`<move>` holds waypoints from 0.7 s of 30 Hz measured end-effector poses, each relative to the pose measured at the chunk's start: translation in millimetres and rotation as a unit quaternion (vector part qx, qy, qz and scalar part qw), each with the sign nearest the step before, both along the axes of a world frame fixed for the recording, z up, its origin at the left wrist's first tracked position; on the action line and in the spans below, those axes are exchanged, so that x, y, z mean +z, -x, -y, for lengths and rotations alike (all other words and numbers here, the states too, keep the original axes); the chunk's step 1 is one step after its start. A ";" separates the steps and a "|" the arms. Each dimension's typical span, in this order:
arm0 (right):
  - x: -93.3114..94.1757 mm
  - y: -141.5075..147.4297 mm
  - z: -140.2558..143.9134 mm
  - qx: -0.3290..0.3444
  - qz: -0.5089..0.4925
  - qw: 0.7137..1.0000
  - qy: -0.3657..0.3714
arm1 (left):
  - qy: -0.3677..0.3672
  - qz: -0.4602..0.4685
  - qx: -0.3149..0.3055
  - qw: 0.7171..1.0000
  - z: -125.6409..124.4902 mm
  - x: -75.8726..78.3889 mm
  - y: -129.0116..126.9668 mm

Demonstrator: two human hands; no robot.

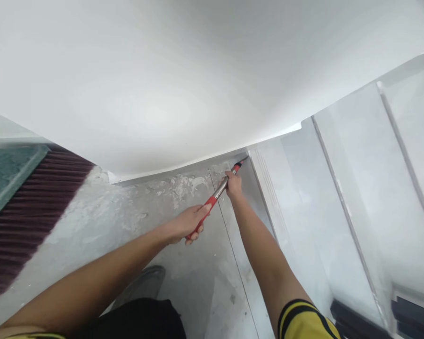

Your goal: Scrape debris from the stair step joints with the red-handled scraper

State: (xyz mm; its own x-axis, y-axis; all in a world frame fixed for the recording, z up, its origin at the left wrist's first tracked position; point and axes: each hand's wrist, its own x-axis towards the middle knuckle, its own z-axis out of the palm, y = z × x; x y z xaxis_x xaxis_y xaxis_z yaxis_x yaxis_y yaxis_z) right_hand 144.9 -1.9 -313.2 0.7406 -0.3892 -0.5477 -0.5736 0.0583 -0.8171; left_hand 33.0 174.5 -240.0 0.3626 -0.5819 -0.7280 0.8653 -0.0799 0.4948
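Note:
A long-handled scraper with a red grip, a silver shaft and a black-and-red head slants across the floor in front of me. My left hand is wrapped round its red grip at the near end. Farther up, my right hand closes on the silver shaft just below the head. The thin dark tip reaches the corner where the white wall meets the floor and the first step. Its exact contact there is too small to make out. Pale crusty residue lies along the wall's foot.
Light stair steps rise on the right, with dark bars at the lower right. On the left lie a dark red ribbed mat and a green slab. My shoe stands on the grey floor.

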 end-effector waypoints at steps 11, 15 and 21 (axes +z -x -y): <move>-0.1 -12.8 -4.0 -0.014 0.007 1.000 0.002 | -0.001 0.004 0.004 1.000 -2.7 4.5 -9.8; 0.2 -9.8 -4.4 -0.015 0.000 1.000 -0.003 | 0.011 -0.014 -0.007 1.000 -6.1 3.4 -9.6; 1.2 -12.6 -5.9 -0.013 0.011 1.000 -0.001 | 0.017 0.006 0.003 1.000 -9.5 -1.3 -12.8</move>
